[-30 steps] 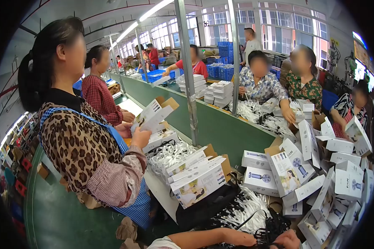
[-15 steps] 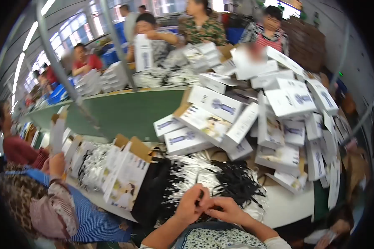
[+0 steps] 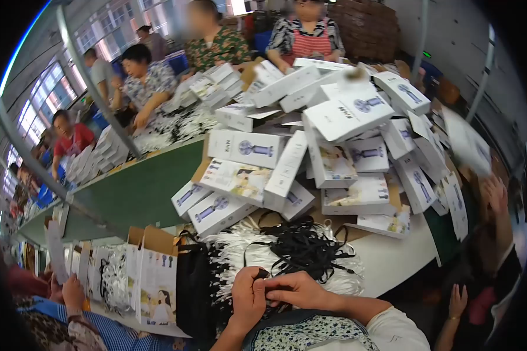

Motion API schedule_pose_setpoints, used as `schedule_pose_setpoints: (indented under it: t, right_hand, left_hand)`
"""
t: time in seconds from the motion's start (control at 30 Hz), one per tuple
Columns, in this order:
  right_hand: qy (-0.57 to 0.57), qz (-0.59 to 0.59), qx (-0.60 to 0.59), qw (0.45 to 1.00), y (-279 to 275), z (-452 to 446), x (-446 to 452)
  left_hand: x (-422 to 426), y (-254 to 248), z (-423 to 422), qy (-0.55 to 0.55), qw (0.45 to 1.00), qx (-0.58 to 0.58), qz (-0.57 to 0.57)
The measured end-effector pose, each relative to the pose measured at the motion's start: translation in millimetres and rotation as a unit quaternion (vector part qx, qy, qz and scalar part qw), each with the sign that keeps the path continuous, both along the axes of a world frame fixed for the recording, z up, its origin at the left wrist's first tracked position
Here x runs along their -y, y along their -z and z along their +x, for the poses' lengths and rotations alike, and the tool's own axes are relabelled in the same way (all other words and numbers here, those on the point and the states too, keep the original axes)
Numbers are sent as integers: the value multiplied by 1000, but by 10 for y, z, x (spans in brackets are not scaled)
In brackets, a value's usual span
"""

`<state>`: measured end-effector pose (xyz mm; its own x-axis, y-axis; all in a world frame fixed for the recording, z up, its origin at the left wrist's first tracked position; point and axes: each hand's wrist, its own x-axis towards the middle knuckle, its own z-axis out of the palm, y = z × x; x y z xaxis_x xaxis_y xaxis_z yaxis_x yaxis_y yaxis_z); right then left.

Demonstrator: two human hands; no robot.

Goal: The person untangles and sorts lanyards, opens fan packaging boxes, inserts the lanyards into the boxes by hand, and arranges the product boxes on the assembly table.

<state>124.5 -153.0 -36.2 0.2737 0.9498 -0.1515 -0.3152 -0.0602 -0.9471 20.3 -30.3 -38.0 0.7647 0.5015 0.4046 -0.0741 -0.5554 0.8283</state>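
Just in front of my body, my left hand (image 3: 249, 298) and my right hand (image 3: 301, 291) meet fingertip to fingertip. Both are closed in a pinch. A short dark end of what looks like a black strap (image 3: 263, 273) pokes out above my left fingers; the rest of it is hidden by the hands. Right beyond them lies a tangled heap of black straps (image 3: 304, 245), on top of a thick spread of shiny white cords (image 3: 231, 245).
Printed white fan boxes (image 3: 348, 114) are piled high ahead and to the right on the table (image 3: 407, 251). Open boxes (image 3: 158, 286) stand at left beside a co-worker's hand (image 3: 73, 292). At right, another person's raised hand (image 3: 496, 193) is near a blurred box (image 3: 465, 140).
My view has swung to the right, so the box pile sits further left. My hands stay pinched together. At right, a person's arms have come up and a box is moving by the pile.
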Motion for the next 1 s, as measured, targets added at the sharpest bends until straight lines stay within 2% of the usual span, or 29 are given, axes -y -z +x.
schedule_pose_setpoints:
  t: [0.03,0.17,0.2,0.23,0.27,0.3,0.37,0.43,0.47,0.5,0.57,0.67,0.77,0.8,0.87,0.93,1.0]
  right_hand:
    - [16,-1,0,1000,18,0,5]
    - [54,9,65,996,76,-19,48]
    - [96,32,155,983,109,-36,75]
    - [135,52,246,959,126,-43,105]
    - [178,62,312,931,114,-22,131]
    - [188,57,313,929,127,58,182]
    - [314,101,483,811,227,349,340]
    - [452,42,463,761,316,725,653]
    - [488,-56,524,695,348,920,862]
    - [513,-152,576,618,393,1095,1076]
    - [528,-209,568,596,578,1352,1428]
    - [539,-198,588,569,687,1521,1597]
    - [545,-205,581,569,837,1739,1539]
    - [563,-195,561,575,967,1834,1499]
    - [521,-219,519,641,966,1938,1475]
    - [511,-186,559,626,769,1873,1379]
    - [506,-161,548,646,481,1741,1332]
  left_hand:
    - [18,74,-3,11,999,-44,6]
    - [48,166,-31,80,986,-88,-120]
    - [92,142,12,77,976,-85,-183]
    - [100,209,28,91,975,-87,-186]
    - [78,320,18,97,951,-98,-276]
    - [70,382,27,101,920,-109,-364]
    - [123,327,102,121,920,-94,-361]
    - [111,308,111,47,860,-54,-505]
    - [77,231,127,81,865,-33,-495]
    - [47,259,133,56,852,-22,-521]
    - [-4,259,132,74,840,-15,-537]
    - [11,267,136,82,852,-16,-517]
    - [50,225,136,82,849,-21,-522]
    - [39,237,115,85,846,-28,-525]
    - [32,192,93,83,843,-23,-530]
    - [-2,229,57,73,842,-8,-534]
    - [-18,211,41,57,841,-4,-538]
